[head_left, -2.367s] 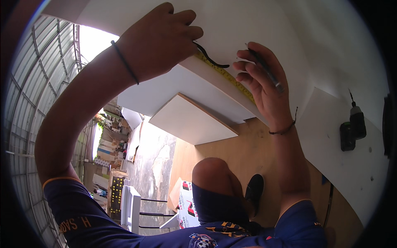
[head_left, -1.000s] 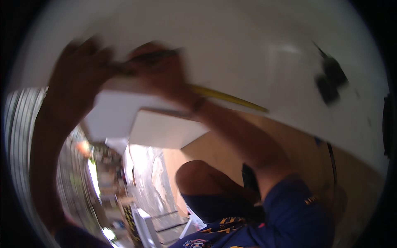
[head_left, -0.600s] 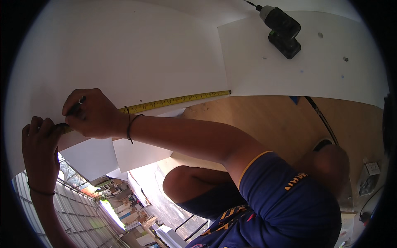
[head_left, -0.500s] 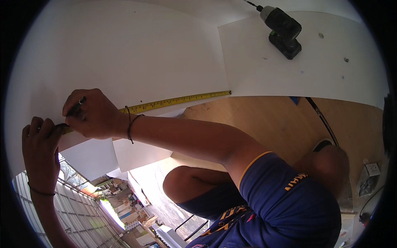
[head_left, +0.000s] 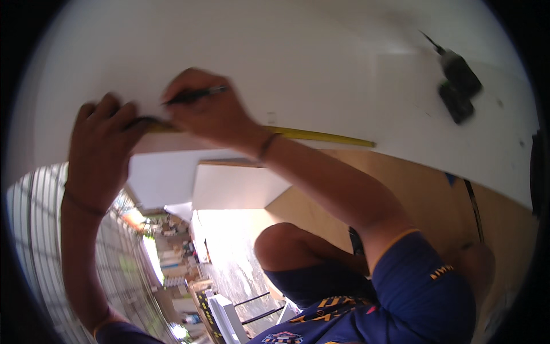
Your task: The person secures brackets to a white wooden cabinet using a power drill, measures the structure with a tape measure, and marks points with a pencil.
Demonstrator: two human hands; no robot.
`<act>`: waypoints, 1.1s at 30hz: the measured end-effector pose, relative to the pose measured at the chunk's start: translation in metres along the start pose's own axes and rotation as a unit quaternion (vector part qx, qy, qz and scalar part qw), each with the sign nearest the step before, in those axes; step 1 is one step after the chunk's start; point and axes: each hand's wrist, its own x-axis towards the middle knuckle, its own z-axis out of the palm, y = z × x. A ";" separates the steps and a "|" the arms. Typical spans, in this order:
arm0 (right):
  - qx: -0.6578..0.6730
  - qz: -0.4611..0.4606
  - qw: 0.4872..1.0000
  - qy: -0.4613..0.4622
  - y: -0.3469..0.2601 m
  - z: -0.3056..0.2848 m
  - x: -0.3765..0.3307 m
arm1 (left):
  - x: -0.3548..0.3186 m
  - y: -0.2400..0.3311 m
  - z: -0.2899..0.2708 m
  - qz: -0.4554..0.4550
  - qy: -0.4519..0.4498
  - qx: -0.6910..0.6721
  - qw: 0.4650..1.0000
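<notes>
Your right hand pinches one dark pen; your left hand presses one yellow tape measure flat on the large white board, centre frame. One black drill lies upper right.

We saw a yellow tape measure lying along the edge of a plain white board, and a black pencil over that white. A black cordless drill sat on the same board above a tan plywood floor. The shirt sleeve was navy blue with orange trim and yellow lettering.
</notes>
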 end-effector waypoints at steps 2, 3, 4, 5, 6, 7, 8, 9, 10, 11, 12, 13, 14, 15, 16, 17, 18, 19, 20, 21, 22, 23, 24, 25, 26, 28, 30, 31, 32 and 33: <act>0.016 0.041 0.999 -0.021 -0.012 0.001 0.005 | -0.004 -0.005 -0.008 0.006 0.017 0.016 1.000; 0.003 0.062 0.998 -0.034 -0.009 0.000 0.003 | -0.007 -0.007 0.002 0.013 0.033 0.028 0.999; 0.025 0.080 0.995 -0.045 -0.003 0.008 -0.006 | -0.019 -0.004 0.010 0.006 0.021 0.026 0.999; 0.034 0.093 0.994 -0.051 -0.001 0.008 -0.009 | -0.021 -0.002 0.015 0.006 0.022 0.022 0.999; 0.042 0.102 0.992 -0.057 -0.001 0.009 -0.010 | -0.023 -0.001 0.016 0.002 0.015 0.032 0.999; 0.039 0.107 0.991 -0.066 0.001 0.015 -0.018 | -0.031 0.004 0.016 -0.004 -0.001 0.038 0.999; 0.026 0.101 0.992 -0.066 -0.004 0.010 -0.015 | -0.025 0.004 0.014 0.002 -0.004 0.047 0.999; 0.012 0.094 0.993 -0.067 -0.008 0.007 -0.011 | -0.021 0.003 0.012 -0.001 -0.008 0.055 0.998; -0.040 0.079 0.994 -0.072 -0.013 0.002 -0.009 | -0.018 0.003 0.011 -0.001 -0.010 0.060 0.998; -0.053 0.085 0.992 -0.075 -0.015 0.001 -0.007 | -0.016 0.003 0.011 -0.002 -0.012 0.065 0.998; -0.066 0.091 0.991 -0.079 -0.018 0.001 -0.007 | -0.016 0.003 0.010 -0.003 -0.015 0.069 0.998; -0.082 0.096 0.989 -0.081 -0.019 0.000 -0.006 | -0.015 0.003 0.010 -0.002 -0.016 0.072 0.997; -0.081 0.097 0.989 -0.081 -0.020 0.000 -0.006 | -0.015 0.003 0.010 -0.001 -0.017 0.075 0.997; -0.080 0.097 0.989 -0.082 -0.020 -0.001 -0.005 | -0.014 0.003 0.010 -0.002 -0.018 0.071 0.997; -0.079 0.098 0.989 -0.082 -0.020 0.000 -0.005 | -0.014 0.002 0.010 -0.002 -0.019 0.067 0.998; -0.080 0.098 0.989 -0.079 -0.020 0.000 -0.004 | -0.013 0.002 0.010 -0.002 -0.020 0.064 0.998; -0.080 0.099 0.989 -0.077 -0.019 0.000 -0.004 | -0.013 0.002 0.011 -0.004 -0.024 0.069 0.997; -0.080 0.100 0.989 -0.074 -0.018 0.001 -0.004 | -0.014 0.003 0.011 -0.006 -0.029 0.073 0.997; -0.076 0.100 0.989 -0.076 -0.018 0.002 -0.005 | -0.014 0.003 0.012 -0.008 -0.034 0.078 0.996; -0.073 0.100 0.989 -0.079 -0.018 0.003 -0.005 | -0.015 0.003 0.012 -0.009 -0.035 0.074 0.997; -0.072 0.099 0.989 -0.081 -0.018 0.003 -0.005 | -0.015 0.003 0.013 -0.010 -0.033 0.070 0.997; -0.075 0.099 0.989 -0.082 -0.018 0.002 -0.005 | -0.014 0.003 0.014 -0.012 -0.031 0.066 0.997; -0.078 0.099 0.989 -0.082 -0.018 0.002 -0.005 | -0.014 0.003 0.014 -0.013 -0.031 0.068 0.997; -0.081 0.099 0.988 -0.081 -0.017 0.002 -0.005 | -0.013 0.003 0.015 -0.014 -0.031 0.069 0.997; -0.083 0.100 0.988 -0.082 -0.017 0.001 -0.004 | -0.013 0.003 0.015 -0.015 -0.032 0.071 0.997; -0.088 0.102 0.987 -0.083 -0.015 0.000 -0.004 | -0.012 0.004 0.015 -0.017 -0.032 0.077 0.996; -0.083 0.102 0.988 -0.084 -0.015 -0.001 -0.005 | -0.011 0.006 0.014 -0.019 -0.035 0.079 0.996; -0.081 0.101 0.988 -0.085 -0.016 -0.001 -0.006 | -0.011 0.006 0.014 -0.020 -0.038 0.079 0.996; -0.084 0.104 0.987 -0.084 -0.016 -0.001 -0.006 | -0.011 0.006 0.013 -0.020 -0.040 0.078 0.996; -0.087 0.107 0.987 -0.083 -0.017 0.000 -0.006 | -0.011 0.006 0.012 -0.020 -0.041 0.078 0.996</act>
